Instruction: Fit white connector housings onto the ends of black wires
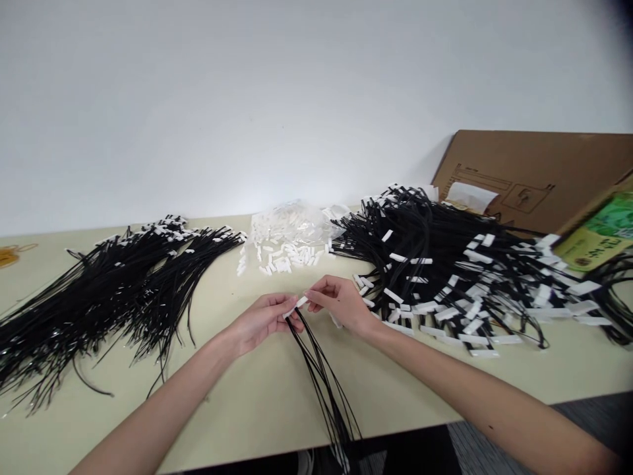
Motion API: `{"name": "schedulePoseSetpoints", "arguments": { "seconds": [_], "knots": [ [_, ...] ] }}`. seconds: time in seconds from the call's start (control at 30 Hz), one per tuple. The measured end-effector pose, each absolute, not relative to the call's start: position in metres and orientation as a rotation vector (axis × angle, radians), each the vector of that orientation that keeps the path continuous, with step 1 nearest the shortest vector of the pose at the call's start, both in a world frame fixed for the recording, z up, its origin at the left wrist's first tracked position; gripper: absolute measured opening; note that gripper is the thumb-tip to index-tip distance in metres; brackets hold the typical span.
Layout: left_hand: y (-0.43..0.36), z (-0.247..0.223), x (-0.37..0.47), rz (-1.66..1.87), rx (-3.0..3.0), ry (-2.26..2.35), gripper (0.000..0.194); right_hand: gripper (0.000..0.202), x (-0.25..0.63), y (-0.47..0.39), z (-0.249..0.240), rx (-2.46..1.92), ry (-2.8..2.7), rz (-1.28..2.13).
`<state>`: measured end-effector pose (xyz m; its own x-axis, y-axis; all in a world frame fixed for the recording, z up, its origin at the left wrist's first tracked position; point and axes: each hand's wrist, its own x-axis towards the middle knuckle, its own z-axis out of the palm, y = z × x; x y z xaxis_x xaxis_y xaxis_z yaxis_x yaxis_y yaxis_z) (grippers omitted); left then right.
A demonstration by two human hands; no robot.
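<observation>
My left hand (262, 323) is closed around the upper end of a small bundle of thin black cables (324, 382). The cables hang down past the table's front edge. My right hand (343, 305) pinches a small white piece (301, 301) at the top of that bundle, and its fingertips almost meet those of my left. Whether the piece is fixed to a cable cannot be made out. Behind my hands, many loose white pieces (287, 257) lie scattered in front of a clear plastic bag (297, 221) of similar pieces.
At left lies a large pile of black cables (99, 303) with small white ends. Another heap of cables (420, 231) with white tags spreads at right. A cardboard box (539, 178) leans on the wall behind a green and yellow package (603, 231). Yellow bands (10, 255) lie far left.
</observation>
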<state>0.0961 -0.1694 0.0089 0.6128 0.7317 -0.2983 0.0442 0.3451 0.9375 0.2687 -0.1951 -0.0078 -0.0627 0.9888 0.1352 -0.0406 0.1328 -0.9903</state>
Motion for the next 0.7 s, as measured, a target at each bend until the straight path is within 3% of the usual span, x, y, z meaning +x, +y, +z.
{"name": "schedulePoseSetpoints", "arguments": {
  "seconds": [0.5,0.57,0.7],
  "knots": [
    [-0.1721,0.0091,0.0976,0.528,1.198,0.768,0.021,0.025,0.2677,-0.1976,-0.0055,-1.027,-1.367,1.086],
    [-0.1717,0.0088,0.0978,0.558,1.183,0.756,0.020,0.023,0.2694,-0.1999,-0.0049,-1.042,-1.472,0.883],
    [-0.1711,0.0082,0.0980,0.618,1.143,0.735,0.019,0.010,0.2747,-0.2034,-0.0050,-0.907,-1.869,0.114]
  ]
}}
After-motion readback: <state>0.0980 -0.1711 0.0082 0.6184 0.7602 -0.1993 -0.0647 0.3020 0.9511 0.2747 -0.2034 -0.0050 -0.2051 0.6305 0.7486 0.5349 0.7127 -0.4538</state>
